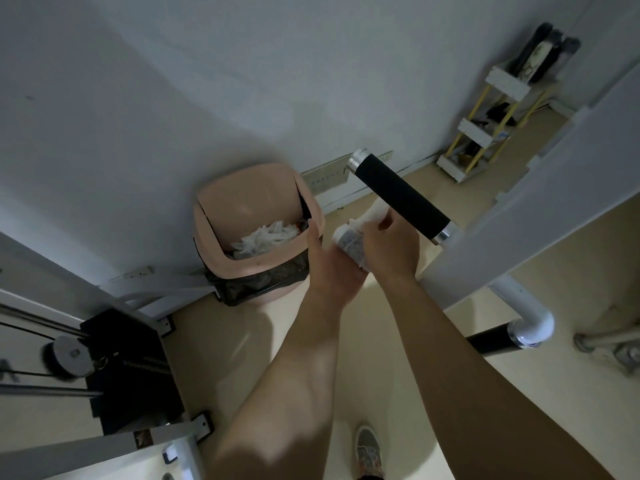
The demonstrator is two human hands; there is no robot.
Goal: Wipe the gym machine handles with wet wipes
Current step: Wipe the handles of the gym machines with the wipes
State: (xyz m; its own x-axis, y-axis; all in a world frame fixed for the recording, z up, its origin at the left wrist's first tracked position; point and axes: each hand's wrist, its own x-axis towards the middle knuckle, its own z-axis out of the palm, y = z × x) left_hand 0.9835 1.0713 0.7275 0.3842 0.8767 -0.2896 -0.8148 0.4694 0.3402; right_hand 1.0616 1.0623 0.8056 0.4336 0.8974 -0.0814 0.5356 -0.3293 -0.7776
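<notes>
A black foam machine handle (pixel 398 195) with chrome end caps juts out from the white frame (pixel 540 202) at centre right. Just below it my left hand (pixel 329 271) holds a wet wipes pack (pixel 349 245) from underneath. My right hand (pixel 391 247) lies over the pack, fingers pinching a white wipe (pixel 375 211) that sticks up from its top, close to the handle but apart from it. A second black handle (pixel 488 341) shows lower right, partly hidden behind my right forearm.
A pink bin (pixel 256 233) with a black liner and used wipes inside stands by the wall. The weight stack and cables (pixel 104 368) fill the lower left. A white and yellow shelf rack (pixel 485 126) stands far right. My shoe (pixel 369 452) is on the cream floor.
</notes>
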